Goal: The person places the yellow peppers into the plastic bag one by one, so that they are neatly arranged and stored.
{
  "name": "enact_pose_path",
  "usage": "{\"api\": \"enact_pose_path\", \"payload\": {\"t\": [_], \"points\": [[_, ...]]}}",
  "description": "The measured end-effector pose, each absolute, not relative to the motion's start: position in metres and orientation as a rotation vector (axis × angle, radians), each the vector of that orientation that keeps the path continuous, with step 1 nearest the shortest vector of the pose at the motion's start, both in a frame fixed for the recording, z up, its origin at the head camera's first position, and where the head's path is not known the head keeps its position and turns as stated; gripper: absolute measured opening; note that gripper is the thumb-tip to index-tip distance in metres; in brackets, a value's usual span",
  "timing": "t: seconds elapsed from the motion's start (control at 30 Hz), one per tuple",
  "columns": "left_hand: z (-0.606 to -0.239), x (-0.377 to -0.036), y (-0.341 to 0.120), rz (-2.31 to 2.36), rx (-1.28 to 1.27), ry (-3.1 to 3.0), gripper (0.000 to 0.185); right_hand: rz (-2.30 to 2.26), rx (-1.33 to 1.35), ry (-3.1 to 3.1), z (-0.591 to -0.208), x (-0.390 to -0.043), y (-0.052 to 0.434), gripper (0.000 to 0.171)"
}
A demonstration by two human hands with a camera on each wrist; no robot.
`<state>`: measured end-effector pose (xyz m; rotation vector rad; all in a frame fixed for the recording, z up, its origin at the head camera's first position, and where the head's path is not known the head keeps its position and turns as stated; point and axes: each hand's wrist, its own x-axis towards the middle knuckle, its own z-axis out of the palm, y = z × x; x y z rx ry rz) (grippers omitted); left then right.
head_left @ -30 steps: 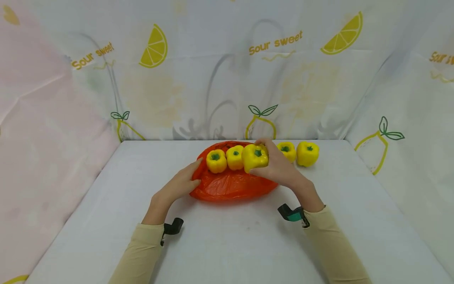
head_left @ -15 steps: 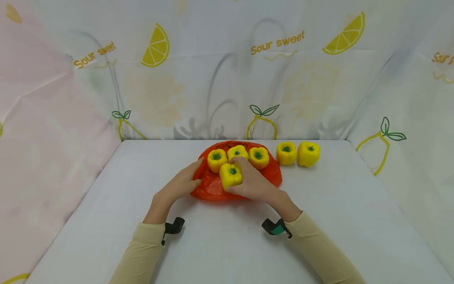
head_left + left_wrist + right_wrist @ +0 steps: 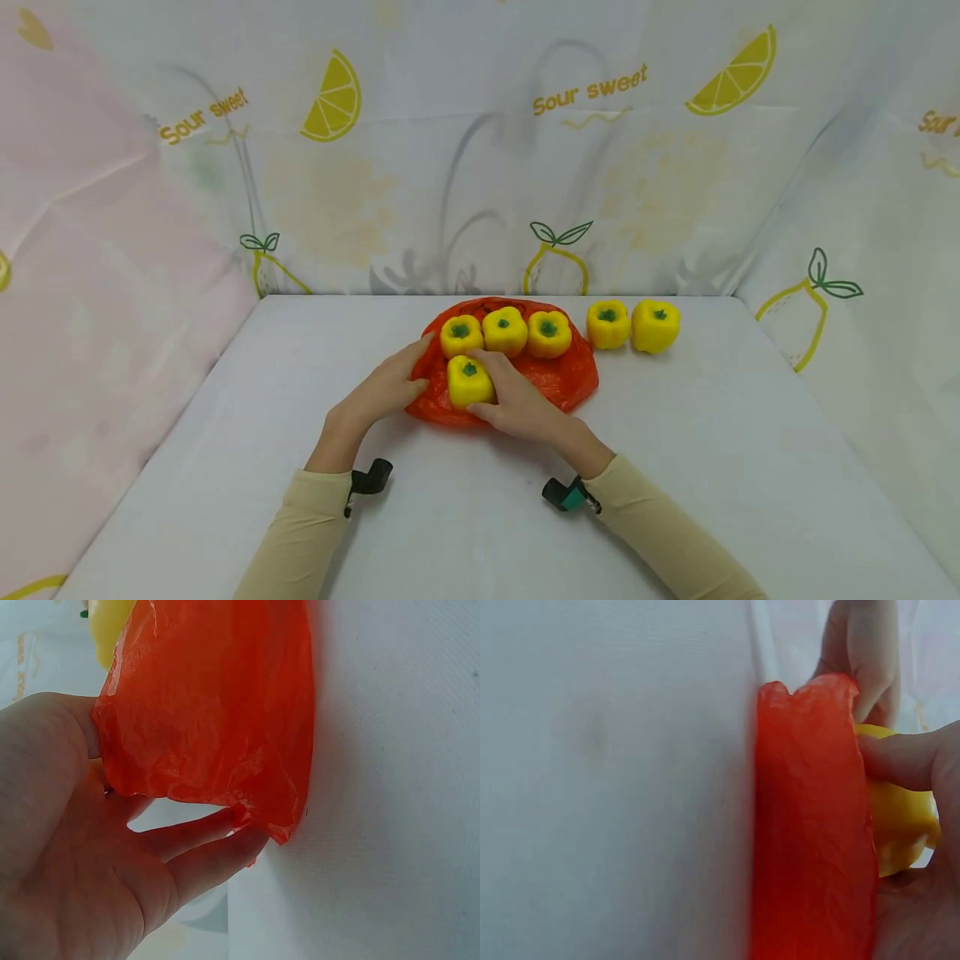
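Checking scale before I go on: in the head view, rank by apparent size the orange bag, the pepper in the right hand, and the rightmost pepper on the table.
1. Orange bag, clearly largest.
2. Held pepper and rightmost pepper look alike; the held one sits nearer the camera, so no ranking.

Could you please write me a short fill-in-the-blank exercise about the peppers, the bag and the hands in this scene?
1. The right hand grips a yellow ____.
2. The left hand holds the edge of the ____ plastic bag.
3. ____ peppers stand on the table beside the bag.
4. Counting the held one, ____ peppers are over the bag.

Missing words: pepper; red; two; four
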<state>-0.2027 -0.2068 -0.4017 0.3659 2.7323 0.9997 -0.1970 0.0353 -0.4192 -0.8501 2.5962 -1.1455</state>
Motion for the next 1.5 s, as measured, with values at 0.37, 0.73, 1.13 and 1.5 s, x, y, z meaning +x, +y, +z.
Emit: {"api": "enact_pose_path", "payload": {"t": [0.37, 0.73, 1.13, 1.5], "points": [[-0.4, -0.203, -0.207, 1.005, 0.343, 2.728, 0.07, -1.198, -0.817, 2.697, -0.429, -0.199, 0.016, 0.081], [-0.399, -0.202, -0.206, 1.008, 0.344, 2.726, 0.07, -1.17, -0.757, 2.73, -0.428, -0.201, 0.013, 0.086], [-0.402, -0.205, -0.206, 0.989, 0.386, 2.754, 0.069, -1.165, -0.655, 2.768, -0.402, -0.206, 0.036, 0.092], [-0.402, -0.205, -0.207, 0.981, 0.377, 2.751, 0.07, -1.219, -0.645, 2.759, -0.381, -0.218, 0.068, 0.085]]}}
